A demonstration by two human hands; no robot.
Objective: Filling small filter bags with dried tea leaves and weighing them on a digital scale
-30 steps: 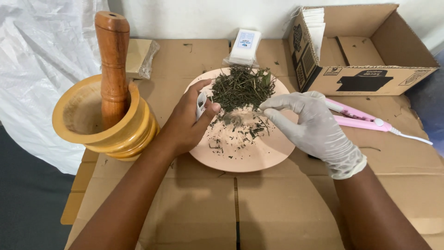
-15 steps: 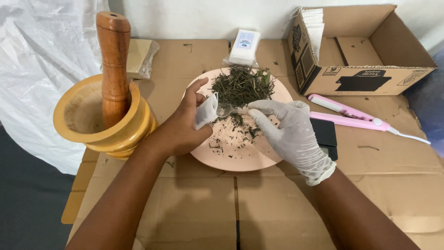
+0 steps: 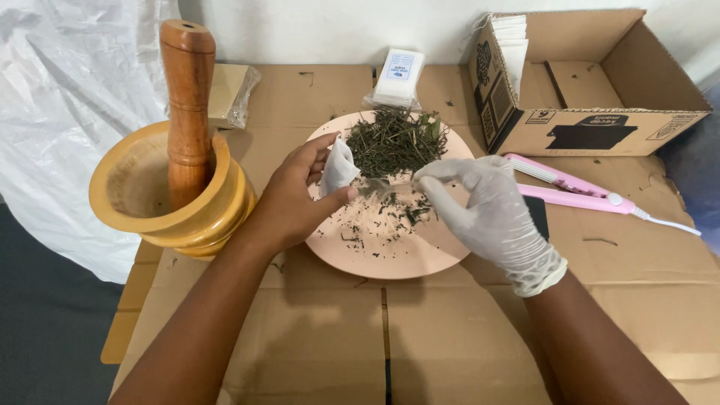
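Now the gloved right hand [image 3: 491, 214] has pinched herbs [image 3: 394, 139] toward the pouch [image 3: 337, 166] clamped in the left fingers [image 3: 330, 193].

An improvised packing place in a home or small workshop was shown. The work surface [image 3: 450, 337] was made of flattened cardboard, and plastic sheeting [image 3: 67, 112] was hung at the left. A wooden mortar [image 3: 172, 199] with pestle [image 3: 187, 105], a plate [image 3: 390, 251] of dried herbs [image 3: 394, 142], an open carton [image 3: 600, 82] and a pink sealing tool [image 3: 577, 184] were laid out.
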